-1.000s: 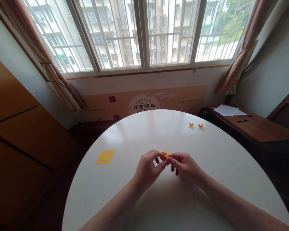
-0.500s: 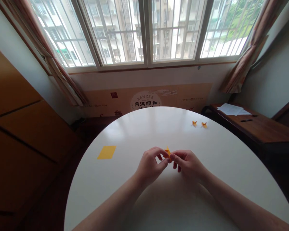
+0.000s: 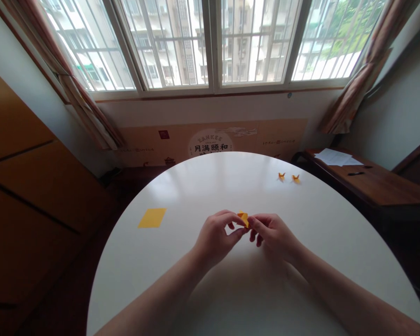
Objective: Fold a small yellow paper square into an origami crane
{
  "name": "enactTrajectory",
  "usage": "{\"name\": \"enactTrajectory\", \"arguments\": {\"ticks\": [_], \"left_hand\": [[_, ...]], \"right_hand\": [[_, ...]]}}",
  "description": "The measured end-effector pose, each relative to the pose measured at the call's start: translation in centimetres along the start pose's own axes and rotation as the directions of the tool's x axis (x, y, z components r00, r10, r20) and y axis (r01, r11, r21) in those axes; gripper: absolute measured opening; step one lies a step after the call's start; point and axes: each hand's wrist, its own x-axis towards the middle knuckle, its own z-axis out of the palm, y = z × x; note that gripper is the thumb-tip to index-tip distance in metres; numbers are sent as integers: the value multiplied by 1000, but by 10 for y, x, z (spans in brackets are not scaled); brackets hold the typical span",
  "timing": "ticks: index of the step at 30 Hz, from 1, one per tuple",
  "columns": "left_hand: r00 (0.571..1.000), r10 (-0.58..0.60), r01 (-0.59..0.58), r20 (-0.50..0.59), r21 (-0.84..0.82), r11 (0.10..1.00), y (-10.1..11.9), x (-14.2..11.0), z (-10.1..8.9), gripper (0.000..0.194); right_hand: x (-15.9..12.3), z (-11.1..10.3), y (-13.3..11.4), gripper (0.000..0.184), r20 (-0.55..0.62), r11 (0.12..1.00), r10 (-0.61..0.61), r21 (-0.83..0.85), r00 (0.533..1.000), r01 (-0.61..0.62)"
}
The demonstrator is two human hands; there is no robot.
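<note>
Between my two hands is a small folded piece of yellow-orange origami paper [image 3: 244, 218], held just above the white round table [image 3: 203, 186]. My left hand [image 3: 220, 235] pinches its left and lower side between thumb and fingers. From the other side, my right hand [image 3: 271, 231] grips its right edge with thumb and forefinger, the other fingers curled beneath. Fingertips hide part of the folds. A flat yellow paper sheet [image 3: 152, 218] lies on the table to the left. Two small folded paper cranes [image 3: 282, 176] stand apart at the far right of the table.
Behind the table, a printed beige panel [image 3: 140, 140] stands below the barred window [image 3: 182, 46]. A brown wooden side table [image 3: 381, 184] with white papers [image 3: 338, 157] is at the right. Wooden cabinet doors [image 3: 28, 196] line the left side.
The folded paper has turned slightly between my fingers, and its upper point no longer sticks up as far. Both hands keep their grip. The whole view has shifted a little.
</note>
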Motion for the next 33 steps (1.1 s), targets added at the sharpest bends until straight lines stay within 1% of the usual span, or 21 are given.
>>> {"name": "enactTrajectory", "arguments": {"ticks": [4,7,16,22,25,28,33], "left_hand": [[1000,15,-15,5,38,999,1,-1,-1,9],[1000,8,-8,-6,68,998,1,-1,-1,7],[1000,1,-3,12,89,996,1,-2,1,5],[1000,7,-5,-12,86,996,0,-1,1,6],[1000,11,-10,-22,68,998,-1,-1,1,12],[1000,-5,6,-24,51,999,-2,0,1,12],[996,-77,77,-39,-11,997,-2,2,1,8]], "right_hand": [[0,1,-1,51,8,1000,7,16,1000,-7],[-1,1,-1,52,20,1000,23,3,1000,-23],[-4,0,-6,41,36,997,74,12,997,-75],[-3,1,-5,36,37,995,84,56,996,-86],[-3,1,-1,32,29,998,55,3,998,-55],[-4,1,1,26,35,992,-11,-122,999,15],[-8,3,-5,24,36,930,-149,-334,988,152]]}}
